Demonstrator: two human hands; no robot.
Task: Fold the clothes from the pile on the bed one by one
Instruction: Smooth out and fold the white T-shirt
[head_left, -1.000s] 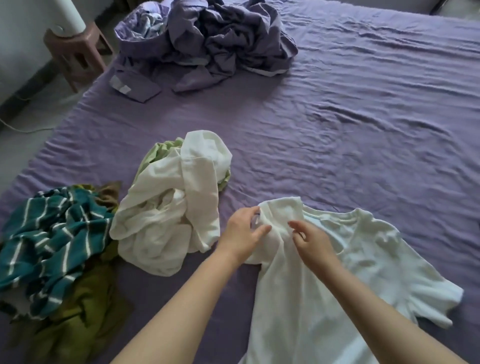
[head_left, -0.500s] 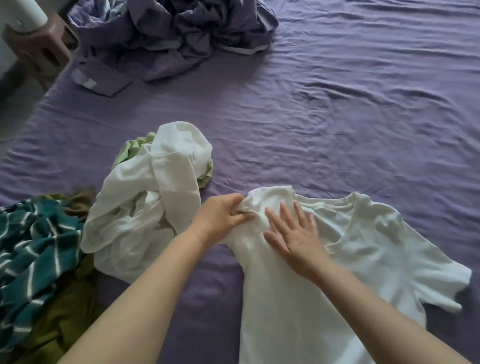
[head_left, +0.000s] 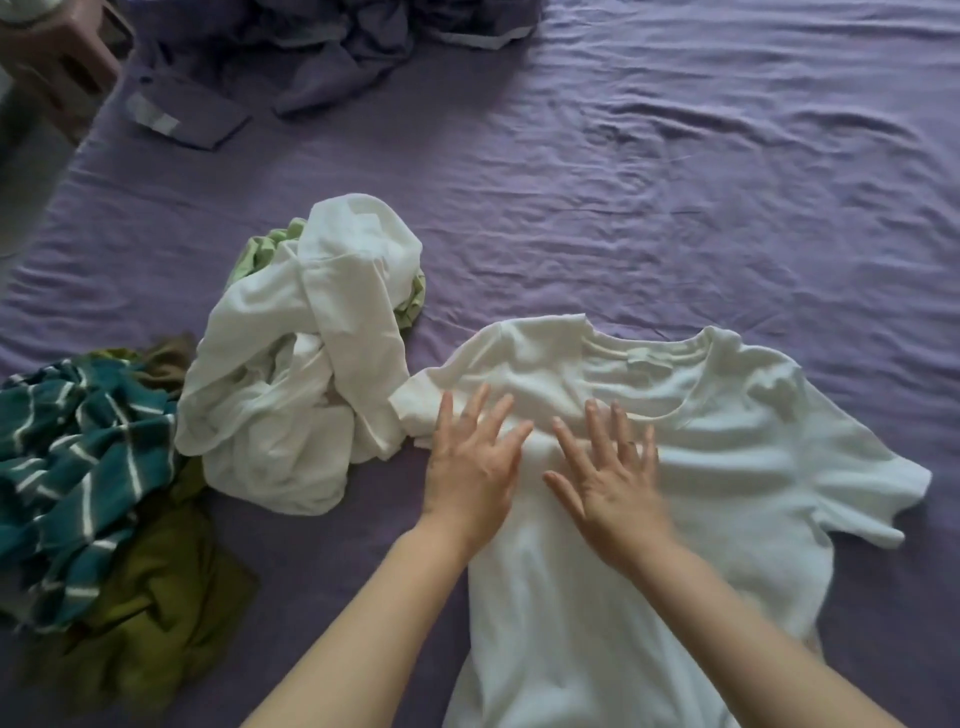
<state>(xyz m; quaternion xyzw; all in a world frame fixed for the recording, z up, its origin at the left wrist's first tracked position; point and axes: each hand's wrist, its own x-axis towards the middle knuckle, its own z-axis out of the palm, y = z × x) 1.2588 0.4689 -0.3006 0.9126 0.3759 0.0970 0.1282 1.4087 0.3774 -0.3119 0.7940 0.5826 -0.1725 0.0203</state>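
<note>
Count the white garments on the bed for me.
2: the white T-shirt spread flat under both hands, and the crumpled white garment to its left. More may be buried there.

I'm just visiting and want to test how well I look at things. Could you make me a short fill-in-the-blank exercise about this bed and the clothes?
1. Both hands, left and right, lie flat on the white short-sleeved ____.
2. The wrinkled bed sheet is ____ in colour.
3. The teal cloth has ____ stripes.
4. The crumpled white garment lies to the ____ of the hands.

Missing words: T-shirt; purple; white; left
</note>
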